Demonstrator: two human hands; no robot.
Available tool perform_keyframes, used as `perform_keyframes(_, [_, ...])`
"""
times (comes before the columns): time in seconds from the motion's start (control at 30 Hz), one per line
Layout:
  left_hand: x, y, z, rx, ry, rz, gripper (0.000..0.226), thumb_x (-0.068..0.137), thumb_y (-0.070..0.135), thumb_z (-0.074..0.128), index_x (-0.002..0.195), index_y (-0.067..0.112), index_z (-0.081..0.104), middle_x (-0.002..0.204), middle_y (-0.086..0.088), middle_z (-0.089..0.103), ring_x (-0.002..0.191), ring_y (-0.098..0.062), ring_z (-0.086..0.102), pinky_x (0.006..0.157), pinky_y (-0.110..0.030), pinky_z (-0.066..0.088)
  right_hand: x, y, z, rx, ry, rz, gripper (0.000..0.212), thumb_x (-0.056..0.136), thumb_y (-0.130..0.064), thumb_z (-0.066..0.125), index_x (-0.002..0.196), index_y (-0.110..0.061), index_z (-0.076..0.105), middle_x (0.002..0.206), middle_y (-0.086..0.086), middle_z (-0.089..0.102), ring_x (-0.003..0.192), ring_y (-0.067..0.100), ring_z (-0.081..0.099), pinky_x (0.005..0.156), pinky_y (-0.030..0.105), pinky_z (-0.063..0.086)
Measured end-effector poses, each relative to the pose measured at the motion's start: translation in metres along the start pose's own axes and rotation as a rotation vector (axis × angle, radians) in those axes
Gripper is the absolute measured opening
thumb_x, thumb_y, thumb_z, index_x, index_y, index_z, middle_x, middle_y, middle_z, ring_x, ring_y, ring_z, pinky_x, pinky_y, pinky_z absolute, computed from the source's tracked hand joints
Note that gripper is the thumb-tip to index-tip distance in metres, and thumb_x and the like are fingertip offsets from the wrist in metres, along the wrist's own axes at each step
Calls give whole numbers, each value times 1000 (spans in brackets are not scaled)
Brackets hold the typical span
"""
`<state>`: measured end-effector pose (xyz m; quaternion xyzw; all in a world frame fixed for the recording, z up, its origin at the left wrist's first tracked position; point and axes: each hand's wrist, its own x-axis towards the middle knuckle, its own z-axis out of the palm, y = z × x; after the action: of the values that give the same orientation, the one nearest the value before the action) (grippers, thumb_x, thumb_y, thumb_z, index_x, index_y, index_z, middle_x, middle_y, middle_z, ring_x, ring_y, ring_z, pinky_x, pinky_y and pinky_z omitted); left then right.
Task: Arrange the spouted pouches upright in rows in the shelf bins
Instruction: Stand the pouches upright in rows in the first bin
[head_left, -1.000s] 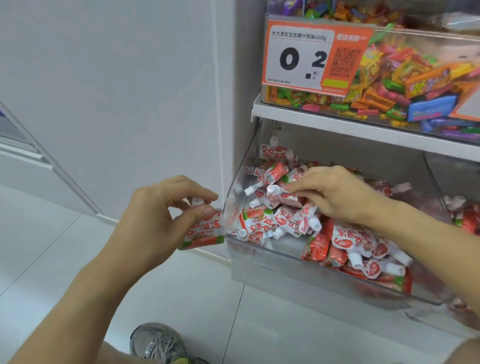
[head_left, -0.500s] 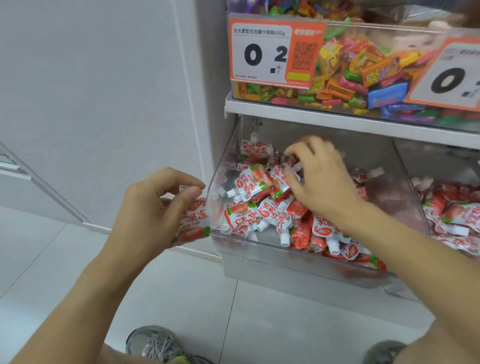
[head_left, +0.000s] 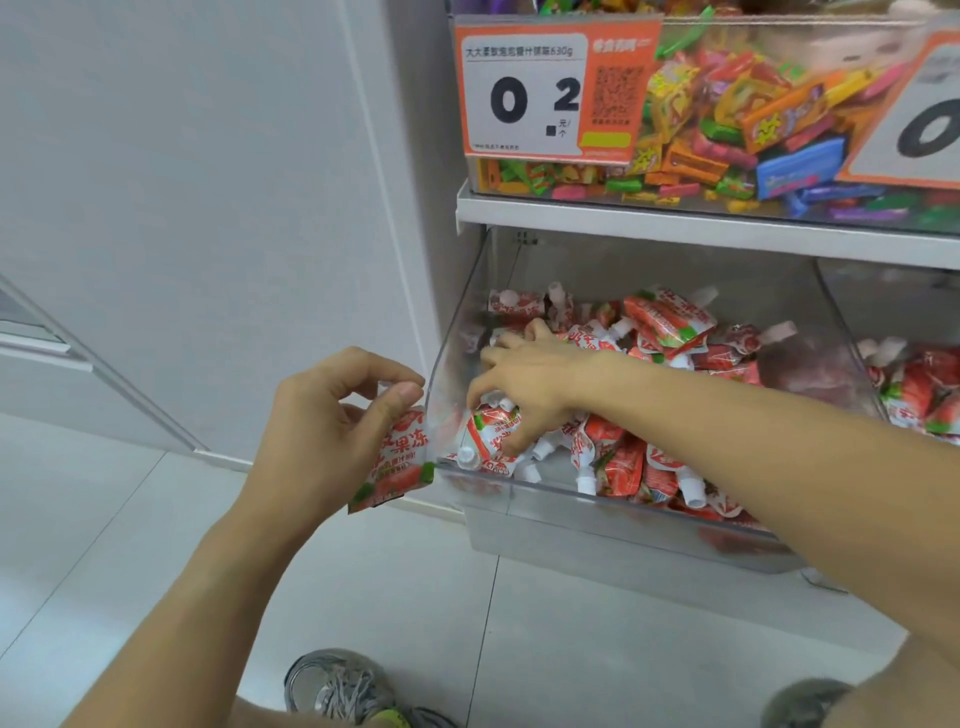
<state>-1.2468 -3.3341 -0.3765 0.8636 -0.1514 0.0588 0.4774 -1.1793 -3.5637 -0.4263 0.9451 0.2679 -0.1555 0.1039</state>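
So the spouted pouches (head_left: 660, 332) are mostly a loose heap inside the clear shelf bin (head_left: 524, 499), which fills the middle and right of the frame. They're red and white with little white caps, lying every which way, spouts pointing in all directions, not in rows at all.

The right hand (head_left: 530, 384) is reaching into the left end of that bin, coming in from the lower right of the frame. Its grip is curled down over one pouch at the front left corner (head_left: 493, 431), thumb and fingers around the top near the cap, so it's pinching that one. That pouch looks roughly upright against the front wall.

The left hand (head_left: 322, 431) sits just outside the bin's left wall, centre-left of the frame. Its grip is pinching a single pouch (head_left: 400, 467) between thumb and curled fingers, near the top edge; the pouch hangs down beside the bin, tilted a bit.

More of the same pouches sit in a second bin (head_left: 914, 384) at the right edge.

Above, across the upper right, another clear bin of mixed candy (head_left: 753, 119) sits on the white shelf (head_left: 675, 218), with an orange price tag (head_left: 540, 93) on the front. Grey sneaker (head_left: 337, 686) at the bottom centre, on a pale tiled floor (head_left: 130, 519).
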Motion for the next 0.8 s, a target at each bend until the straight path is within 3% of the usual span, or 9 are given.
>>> perform_keyframes(0.1, [-2,1,-1,-8,-7,3,14,87,15,70,81,28,71,79,9,66,61,-9,65,52,-12,47,0,-1,-1,45,-55,-31,60,69,-56,77,122,-42,51,119,-6,50,112,23,42,84,43,24])
perform_keyframes(0.23, [-2,2,-2,0,-11,20,16,86,14,70,80,29,71,78,14,66,64,-6,64,53,-10,47,-4,1,4,153,-17,-47,55,67,-47,84,109,-35,50,95,-7,54,97,20,44,83,40,21])
perform_keyframes(0.37, [-2,1,-3,7,-16,21,16,86,17,71,79,32,70,79,13,66,65,-7,65,53,-10,47,-14,7,-4,247,40,-31,64,69,-47,83,124,-41,52,102,-10,55,96,14,46,89,41,28])
perform_keyframes(0.43, [-2,1,-4,7,-19,30,16,86,17,71,79,32,70,81,16,66,68,-6,65,55,-9,47,-19,12,-7,229,102,-41,53,70,-52,81,115,-39,56,102,-12,58,101,11,46,91,44,33])
perform_keyframes(0.53, [-2,2,-5,-11,-6,55,18,86,17,70,79,33,70,81,14,67,72,-6,65,56,-11,50,-33,19,-1,183,217,-51,40,74,-47,78,99,-28,53,97,-9,55,97,14,49,82,41,41])
perform_keyframes(0.63, [-1,4,-7,-76,53,74,18,86,16,70,80,32,71,80,12,68,73,-7,66,60,-21,56,-50,21,1,271,509,31,43,77,-61,67,74,-27,41,72,-12,45,68,18,47,63,37,44])
perform_keyframes(0.7, [0,7,-7,-89,94,93,17,86,14,70,81,30,71,82,14,68,76,-7,65,62,-25,57,-53,16,-1,335,608,168,49,79,-67,61,63,-28,36,62,-12,40,59,16,42,59,36,44])
perform_keyframes(0.77, [1,10,-6,-98,118,98,16,86,14,70,81,29,71,82,13,68,76,-6,65,62,-26,56,-50,5,5,312,533,248,51,81,-71,58,64,-23,51,63,-7,50,62,19,50,66,40,49])
perform_keyframes(0.8, [0,12,-6,-103,122,94,16,86,13,70,81,29,71,81,12,69,75,-6,65,62,-26,56,-47,-3,11,277,482,241,50,82,-70,58,74,-21,62,68,-2,57,68,22,55,75,39,50])
